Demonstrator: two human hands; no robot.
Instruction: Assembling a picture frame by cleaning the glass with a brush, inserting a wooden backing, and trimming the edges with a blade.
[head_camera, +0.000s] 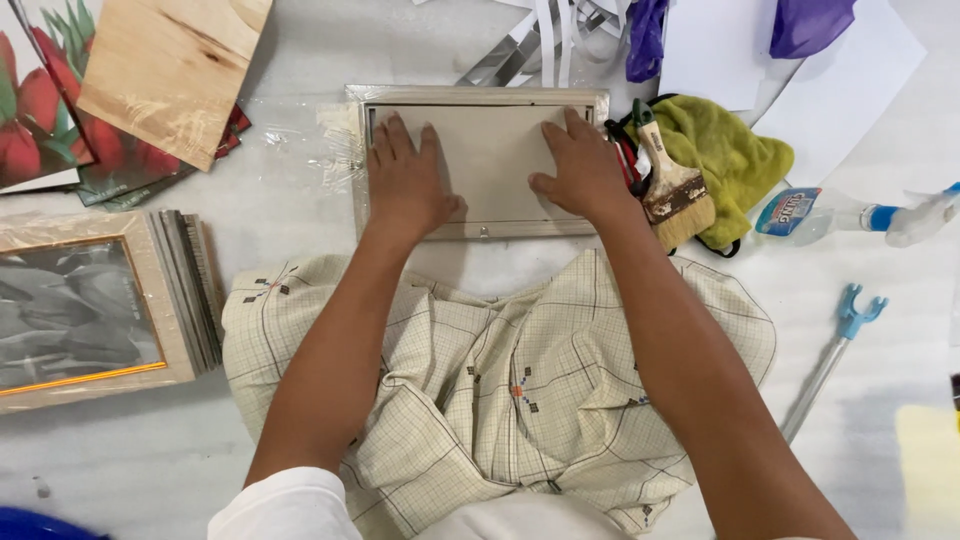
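Note:
A pale wooden picture frame (478, 93) lies face down on the white floor, with a beige backing board (490, 150) set inside it. My left hand (405, 180) presses flat on the left half of the board, fingers spread. My right hand (582, 170) rests flat on the right half, fingers pointing up and left. Both palms lie on the board and grip nothing. A checked cream cloth (500, 390) covers my lap below the frame.
A stack of framed pictures (90, 310) sits at the left, flower prints (40, 110) and a plywood sheet (170, 65) at the upper left. A paintbrush (675, 190) lies on a green rag (735, 150), with a spray bottle (850, 215) and blue-tipped tool (835, 355) at the right.

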